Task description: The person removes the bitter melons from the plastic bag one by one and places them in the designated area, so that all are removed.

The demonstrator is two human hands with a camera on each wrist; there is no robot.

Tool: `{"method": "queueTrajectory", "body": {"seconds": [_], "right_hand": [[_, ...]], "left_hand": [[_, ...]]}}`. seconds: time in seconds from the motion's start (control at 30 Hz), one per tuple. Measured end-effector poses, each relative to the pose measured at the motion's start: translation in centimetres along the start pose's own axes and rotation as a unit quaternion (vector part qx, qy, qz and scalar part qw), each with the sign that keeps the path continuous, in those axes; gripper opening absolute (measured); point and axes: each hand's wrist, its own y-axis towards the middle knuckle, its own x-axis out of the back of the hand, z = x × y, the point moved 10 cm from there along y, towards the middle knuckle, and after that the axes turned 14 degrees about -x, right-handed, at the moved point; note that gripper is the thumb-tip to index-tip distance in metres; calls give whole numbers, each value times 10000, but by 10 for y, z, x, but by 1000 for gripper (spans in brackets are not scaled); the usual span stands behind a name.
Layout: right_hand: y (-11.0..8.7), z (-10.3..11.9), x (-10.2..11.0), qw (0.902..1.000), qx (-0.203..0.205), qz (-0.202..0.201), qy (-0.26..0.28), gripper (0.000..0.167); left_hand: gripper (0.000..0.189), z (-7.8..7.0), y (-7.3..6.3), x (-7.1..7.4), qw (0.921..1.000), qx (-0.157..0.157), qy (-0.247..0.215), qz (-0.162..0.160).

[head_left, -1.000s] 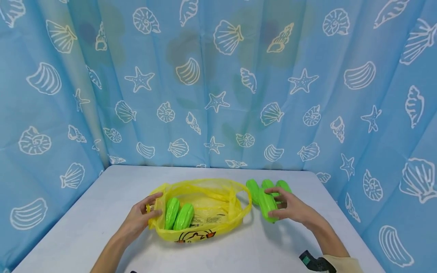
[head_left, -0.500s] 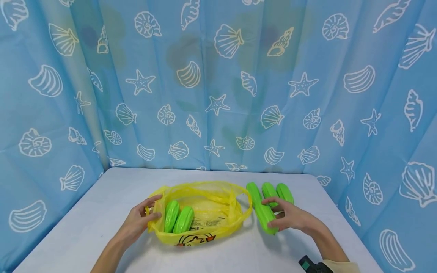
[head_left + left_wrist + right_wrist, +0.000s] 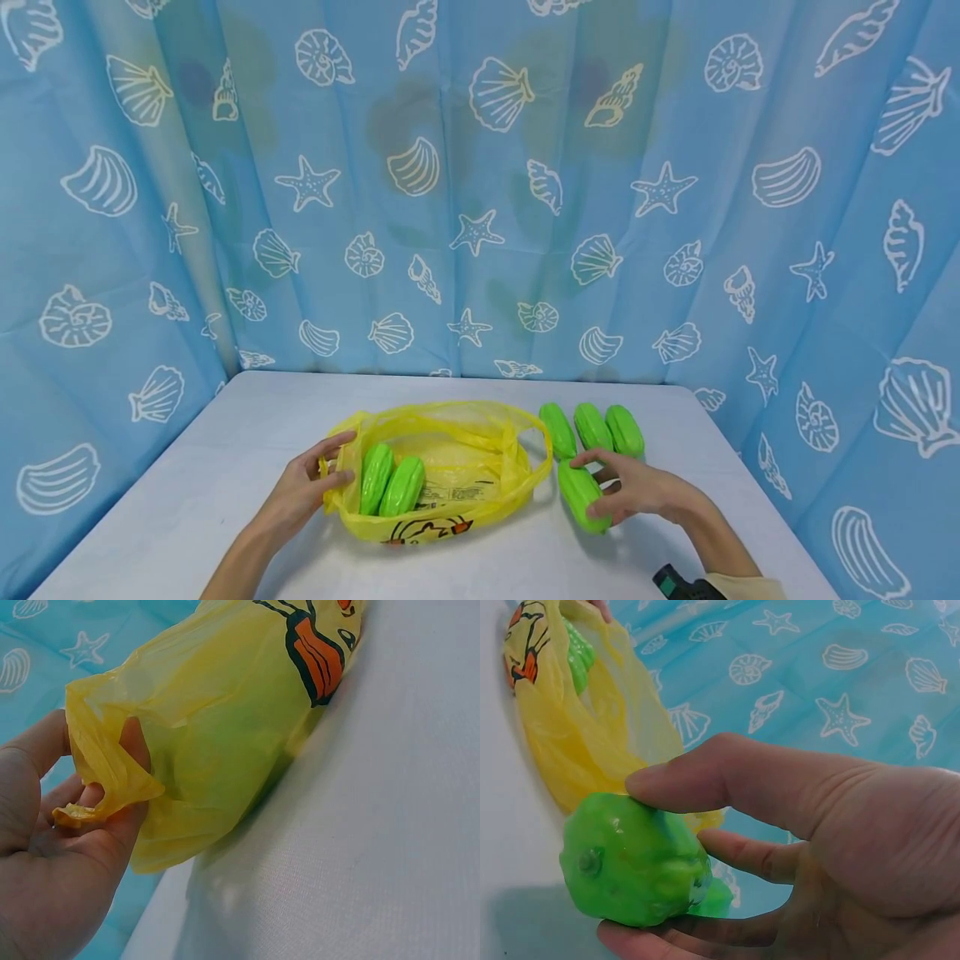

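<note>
A yellow plastic bag [image 3: 480,518] lies with its mouth wide, two glossy green bitter melons [image 3: 403,486] inside toward its left end. At that left end, my left hand [image 3: 296,500] pinches the bag's edge between thumb and fingers; the gathered plastic [image 3: 112,761] shows in the left wrist view. To the right of the bag, my right hand [image 3: 637,486] grips another bitter melon [image 3: 579,498], thumb on one side and fingers on the other. Its ridged end with a small stub [image 3: 591,861] faces the right wrist camera. Whether this melon touches the table, I cannot tell.
Behind my right hand, three more bitter melons [image 3: 592,427] lie in a row on the white table [image 3: 285,400]. A yellow bag handle [image 3: 542,442] loops out at the right end, close to them. Blue shell-patterned curtains [image 3: 465,183] surround the table's back and sides.
My right hand has drawn its bitter melon toward me, away from the three behind, which now show more fully. My left hand keeps its hold on the bag.
</note>
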Motion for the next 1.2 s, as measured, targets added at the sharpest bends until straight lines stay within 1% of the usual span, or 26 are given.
{"method": "queueTrajectory", "body": {"seconds": [0.13,0.4,0.73,0.97,1.2], "right_hand": [[3,-4,-1,9999,-93,-72,-31,68],[11,-9,0,9997,-92,-245,32,69],[17,-10,3,9988,-123,-463,100,73],[25,-15,7,9969,-259,-741,44,75],[26,-18,8,9958,-317,-858,100,74]], "left_hand": [[68,1,0,0,10000,24,10,16],[68,2,-1,0,10000,41,-25,33],[68,0,-1,-1,10000,43,-40,66],[68,-1,0,-1,10000,22,-56,56],[68,1,0,0,10000,47,-46,34]]}}
